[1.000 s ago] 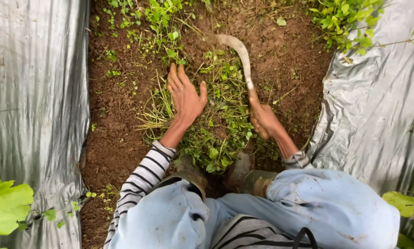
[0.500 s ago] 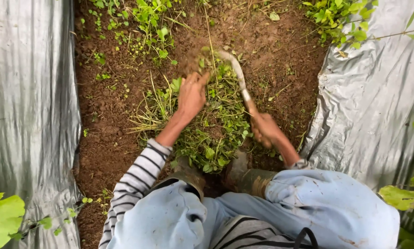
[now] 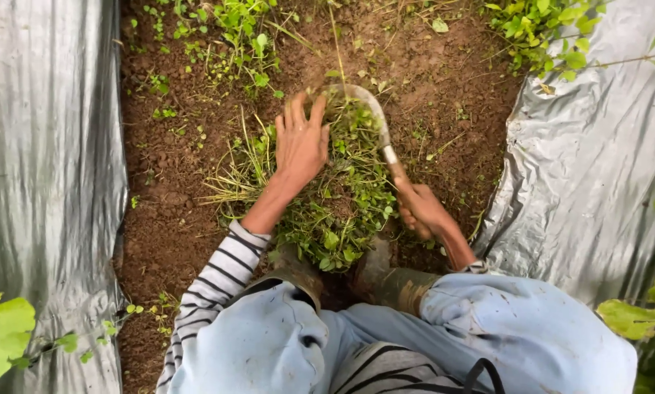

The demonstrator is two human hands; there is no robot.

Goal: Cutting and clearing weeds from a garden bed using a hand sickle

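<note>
Head view: right hand (image 3: 424, 211) is gripping, fingers wrapped tight, the handle of a curved sickle (image 3: 375, 120), its long axis running toward 11 o'clock, tip hooking toward 9 o'clock. Left hand (image 3: 300, 142), fingers spread, is pressing flat on the weed pile (image 3: 334, 211) between grey plastic sheets (image 3: 50, 146).

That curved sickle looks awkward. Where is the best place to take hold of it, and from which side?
Grip the sickle by its handle at the near end, where the right hand is wrapped around it now, coming from the person's side. The curved blade hooks away into the pile of cut weeds, so the handle is probably the only safe hold.
</note>
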